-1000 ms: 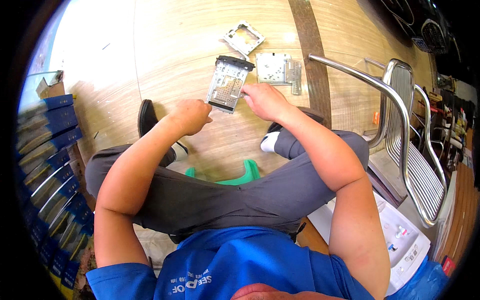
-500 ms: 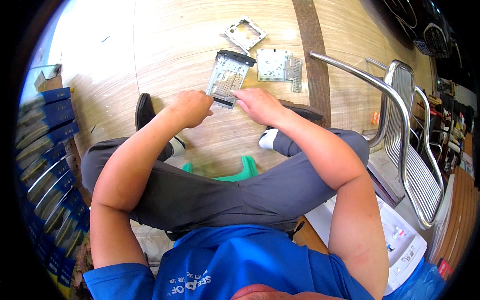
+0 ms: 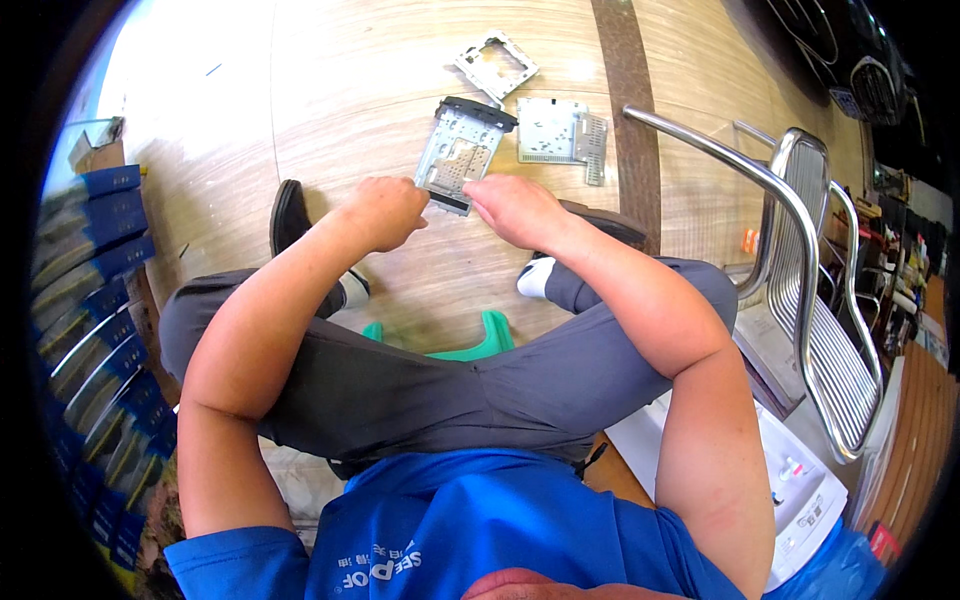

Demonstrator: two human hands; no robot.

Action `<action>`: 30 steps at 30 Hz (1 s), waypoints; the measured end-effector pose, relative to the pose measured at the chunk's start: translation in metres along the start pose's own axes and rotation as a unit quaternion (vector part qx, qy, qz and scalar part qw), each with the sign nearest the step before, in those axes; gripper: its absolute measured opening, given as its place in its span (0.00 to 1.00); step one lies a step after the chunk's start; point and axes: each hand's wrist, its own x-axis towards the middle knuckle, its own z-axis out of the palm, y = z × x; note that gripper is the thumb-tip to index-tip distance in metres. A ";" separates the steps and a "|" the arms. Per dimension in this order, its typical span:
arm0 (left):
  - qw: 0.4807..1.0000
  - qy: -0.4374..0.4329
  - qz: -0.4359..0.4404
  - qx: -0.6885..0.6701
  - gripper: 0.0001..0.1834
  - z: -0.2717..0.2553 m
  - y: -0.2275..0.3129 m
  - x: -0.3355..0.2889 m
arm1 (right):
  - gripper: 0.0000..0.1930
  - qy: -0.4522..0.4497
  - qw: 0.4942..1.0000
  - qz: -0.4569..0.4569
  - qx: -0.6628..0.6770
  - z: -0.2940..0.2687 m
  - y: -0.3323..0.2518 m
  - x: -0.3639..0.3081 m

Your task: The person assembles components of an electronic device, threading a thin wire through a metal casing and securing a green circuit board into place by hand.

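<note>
A silvery perforated metal chassis [image 3: 458, 150] with a black front piece [image 3: 477, 110] at its far end is between my hands, above the floor or on it; I cannot tell which. My left hand [image 3: 388, 212] is closed at its near left corner, the fingers curled and partly hidden. At the near right edge, my right hand [image 3: 512, 209] grips the chassis, its thumb lying on top and the other fingers out of sight. A dark strip [image 3: 449, 203] runs along the near end. Beyond lie a square metal frame [image 3: 497, 66] with a large opening and a flat metal plate [image 3: 552, 130].
A slotted metal piece [image 3: 593, 150] overlaps the plate's right side. My shoes flank the work, with a green stool [image 3: 480, 340] below me. A chrome chair [image 3: 800, 200] stands to the right, a white appliance [image 3: 800, 490] nearer, and blue boxes [image 3: 112, 265] line the left.
The floor and parts have shifted slightly in the picture. Both hands keep nearly the same place on the chassis.
</note>
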 end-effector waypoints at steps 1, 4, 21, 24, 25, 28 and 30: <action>1.000 0.000 -0.001 -0.004 0.14 0.000 0.000 0.000 | 0.05 -0.001 1.000 -0.001 0.000 -0.001 -0.001 0.000; 1.000 -0.002 -0.003 -0.008 0.15 -0.001 0.000 -0.001 | 0.06 -0.046 0.998 -0.009 -0.046 -0.006 -0.007 0.000; 1.000 -0.002 -0.001 -0.013 0.14 -0.004 0.003 0.001 | 0.08 -0.123 0.989 -0.002 -0.079 -0.006 -0.020 -0.004; 1.000 -0.001 -0.006 -0.005 0.14 -0.004 0.006 0.001 | 0.09 -0.071 0.997 0.021 0.016 -0.003 -0.019 -0.004; 1.000 0.003 -0.010 0.001 0.14 -0.004 0.006 0.002 | 0.09 -0.071 0.997 0.021 0.016 -0.001 -0.016 -0.004; 1.000 -0.017 -0.008 -0.010 0.14 -0.003 0.004 0.004 | 0.09 0.000 0.999 -0.015 0.049 0.002 -0.009 -0.001; 1.000 -0.011 -0.010 -0.002 0.14 -0.003 0.005 0.003 | 0.08 0.062 0.992 0.025 0.112 0.001 -0.010 0.000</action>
